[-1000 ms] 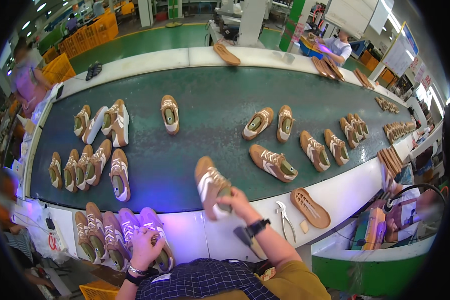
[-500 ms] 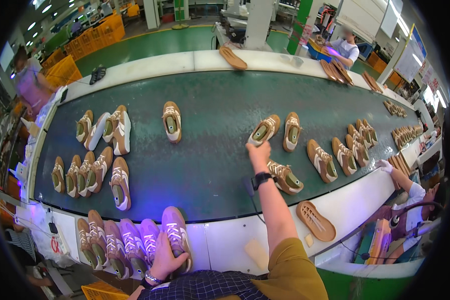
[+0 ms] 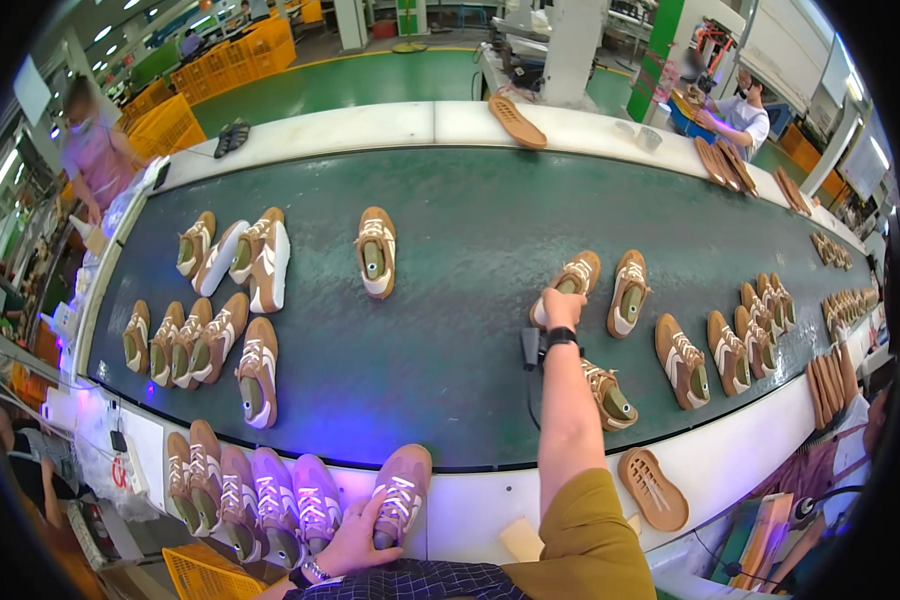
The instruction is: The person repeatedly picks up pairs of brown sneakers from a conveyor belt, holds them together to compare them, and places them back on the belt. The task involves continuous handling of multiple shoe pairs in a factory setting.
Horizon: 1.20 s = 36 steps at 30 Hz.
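Note:
My right hand (image 3: 562,309) reaches out over the green conveyor belt (image 3: 450,370) and closes round the heel end of a tan-and-white sneaker (image 3: 581,268). Another tan sneaker (image 3: 628,292) stands just right of it, and a third sneaker (image 3: 610,395) lies nearer, partly hidden behind my forearm. At the near white ledge, my left hand (image 3: 355,542) grips the rear part of a brown sneaker (image 3: 406,485), thumb by the heel and fingers along its left side. Left of that hand stands a row of several sneakers (image 3: 270,490), tinted purple by the light.
More sneakers stand on the belt at left (image 3: 192,345) and right (image 3: 725,350). A loose brown sole (image 3: 653,490) lies on the near ledge, another sole (image 3: 517,122) on the far ledge. An orange crate (image 3: 210,574) sits below. Other people work around the belt.
The view has shifted, so the scene sits farther right and lower. My right hand has moved farther forward over its sneaker. The sneaker at my left hand has moved right, away from the row.

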{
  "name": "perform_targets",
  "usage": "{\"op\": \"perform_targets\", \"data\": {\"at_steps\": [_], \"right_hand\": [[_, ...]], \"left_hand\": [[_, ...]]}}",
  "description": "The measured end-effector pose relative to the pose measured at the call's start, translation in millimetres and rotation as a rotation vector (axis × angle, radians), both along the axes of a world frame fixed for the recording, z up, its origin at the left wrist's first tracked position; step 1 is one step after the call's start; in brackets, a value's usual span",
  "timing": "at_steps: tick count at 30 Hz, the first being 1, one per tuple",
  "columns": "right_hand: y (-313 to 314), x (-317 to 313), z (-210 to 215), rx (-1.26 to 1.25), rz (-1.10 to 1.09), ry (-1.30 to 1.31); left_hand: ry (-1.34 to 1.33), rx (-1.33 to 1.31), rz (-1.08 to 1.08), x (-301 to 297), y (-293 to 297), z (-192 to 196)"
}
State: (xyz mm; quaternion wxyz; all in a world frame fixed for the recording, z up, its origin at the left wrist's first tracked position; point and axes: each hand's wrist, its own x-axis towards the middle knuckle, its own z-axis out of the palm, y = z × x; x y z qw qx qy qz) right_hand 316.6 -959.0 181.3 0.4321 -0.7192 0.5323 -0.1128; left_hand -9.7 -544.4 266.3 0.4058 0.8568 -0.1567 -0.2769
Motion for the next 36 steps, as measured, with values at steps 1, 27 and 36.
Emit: {"op": "perform_targets", "data": {"at_steps": [1,27,36], "right_hand": [[-13,-9,-6,0.108,0.067,-0.14],[173,-339,142,1.316,0.759,-0.312],[184,-327,154,1.357,0.827,-0.271]], "left_hand": [[-0.011,0.057,0.016,1,-5,8],[0.58,-1.136,0.701,-29,49,58],[0.466,-1.186,0.602,-26,62,62]]}}
